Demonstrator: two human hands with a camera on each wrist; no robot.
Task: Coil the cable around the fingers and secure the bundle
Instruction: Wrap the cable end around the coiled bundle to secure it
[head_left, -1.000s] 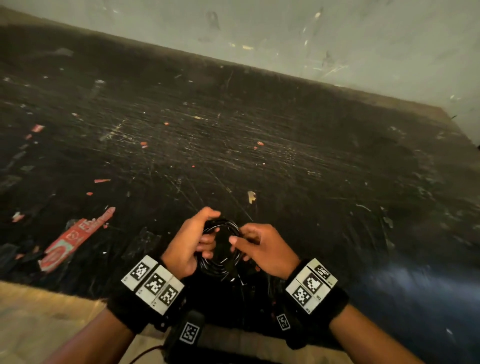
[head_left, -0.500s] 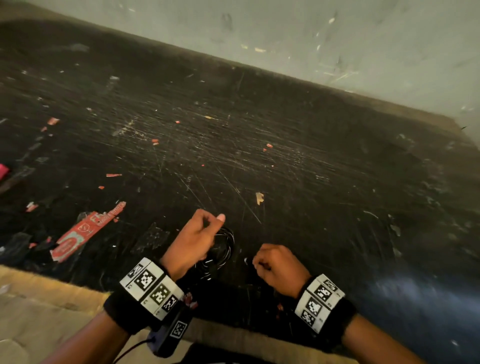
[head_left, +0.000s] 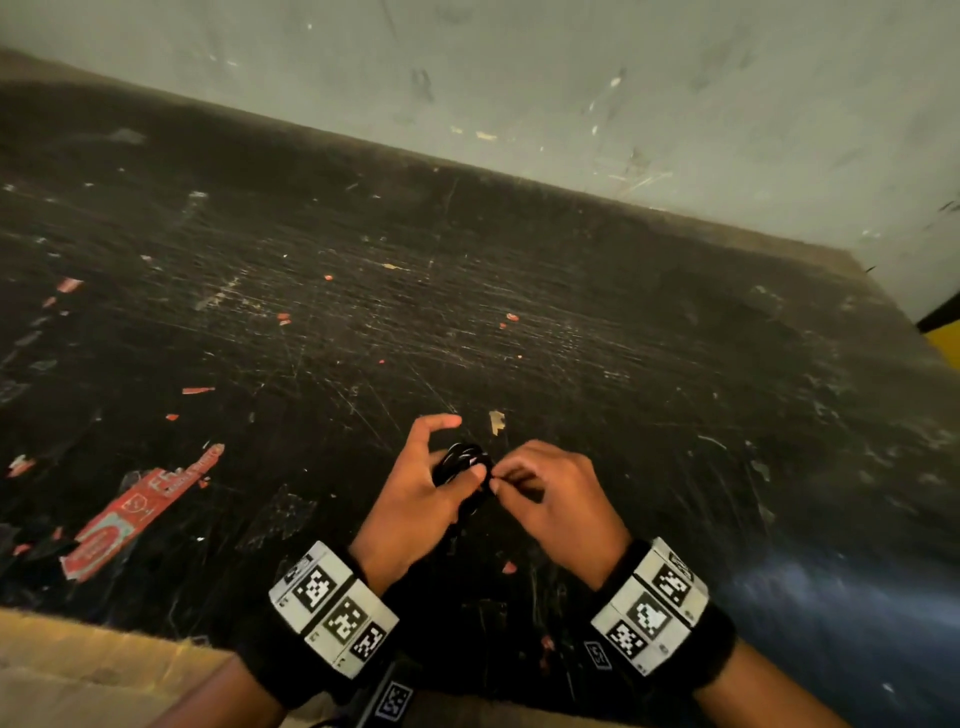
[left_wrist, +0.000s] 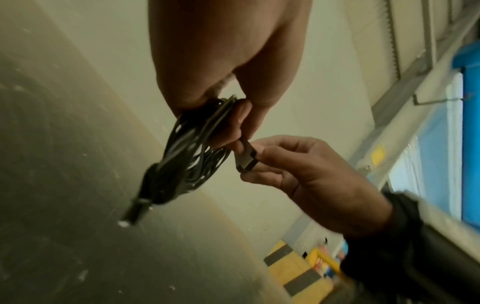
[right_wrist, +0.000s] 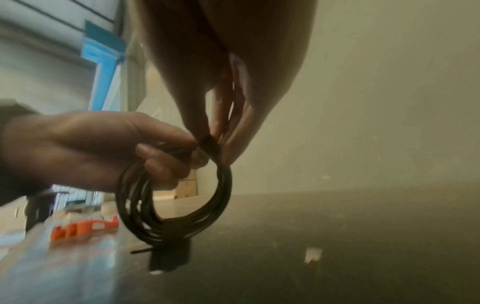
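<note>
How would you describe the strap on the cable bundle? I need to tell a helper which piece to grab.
Start at the black table and find the two hands held just above its near edge. The left hand grips the coil; the right hand pinches the strap beside it. The strap is a short, flat, dark band, unlike the thin round loops of cable.

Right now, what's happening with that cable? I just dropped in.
A person holds a coiled black cable above a scratched dark table. The left hand grips the bundle of loops, with a plug end hanging below it. The right hand pinches a short dark strap or tab at the top of the coil, apparently to fasten the bundle. Whether it is fastened yet cannot be told.
</note>
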